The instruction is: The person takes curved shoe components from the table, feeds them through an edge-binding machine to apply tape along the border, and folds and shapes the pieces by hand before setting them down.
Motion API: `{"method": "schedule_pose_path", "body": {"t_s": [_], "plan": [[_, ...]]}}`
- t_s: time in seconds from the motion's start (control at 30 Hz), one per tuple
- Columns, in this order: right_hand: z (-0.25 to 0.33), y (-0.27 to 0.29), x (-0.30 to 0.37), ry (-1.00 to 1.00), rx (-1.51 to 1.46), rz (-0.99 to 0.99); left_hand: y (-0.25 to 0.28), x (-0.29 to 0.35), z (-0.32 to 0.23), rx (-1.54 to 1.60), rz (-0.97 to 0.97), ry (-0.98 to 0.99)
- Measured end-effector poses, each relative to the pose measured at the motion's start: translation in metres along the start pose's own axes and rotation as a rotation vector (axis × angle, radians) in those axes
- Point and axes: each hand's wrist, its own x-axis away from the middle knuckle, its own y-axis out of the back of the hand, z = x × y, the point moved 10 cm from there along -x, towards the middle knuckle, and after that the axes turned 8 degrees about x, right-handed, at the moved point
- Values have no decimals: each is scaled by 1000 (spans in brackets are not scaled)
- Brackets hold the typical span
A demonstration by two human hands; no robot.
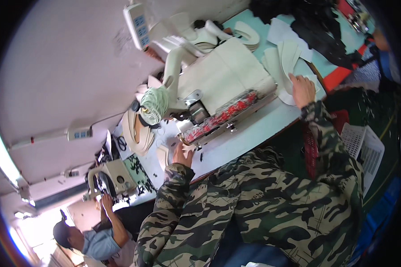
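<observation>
A large pale sewing machine (223, 75) stands on the worktable, its side streaked with red and grey lint. At its near-left end is my left hand (182, 156), thumb and fingers closing on a small cream piece (189, 147) that is partly hidden by the machine. Farther right, my right hand (302, 91) rests on a fanned stack of curved cream pieces (280, 62), fingers apart and slightly bent. The thumb of that hand is hidden. Beside my left hand lie more flat cream pieces (163, 155). A cone of pale green thread (154, 104) sits at the machine's left.
Curved cream pieces (136, 135) lie at the table's left, others (247, 35) behind the machine. Black cloth (318, 33) covers part of the far right. A white plastic basket (370, 151) stands low at right. At lower left a person (100, 236) works at another machine (113, 178).
</observation>
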Motion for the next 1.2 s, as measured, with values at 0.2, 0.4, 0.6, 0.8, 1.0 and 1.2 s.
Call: {"method": "schedule_pose_path", "body": {"t_s": [0.2, 0.4, 0.6, 0.8, 1.0, 1.2], "plan": [[52, 19, 43, 304, -93, -1, -71, 9, 70, 853, 263, 748], [169, -3, 104, 233, -968, 459, -69, 7, 55, 811, 221, 656], [246, -105, 135, -440, -1458, 1137, -74, 11, 29, 806, 201, 652], [233, -104, 109, -192, -1272, 707, -57, 0, 20, 700, 282, 545], [231, -125, 126, -473, -1498, 1062, -49, -32, -5, 893, 500, 775], [224, -119, 124, -479, -1458, 1018, -57, -40, -9, 892, 478, 592]]}}
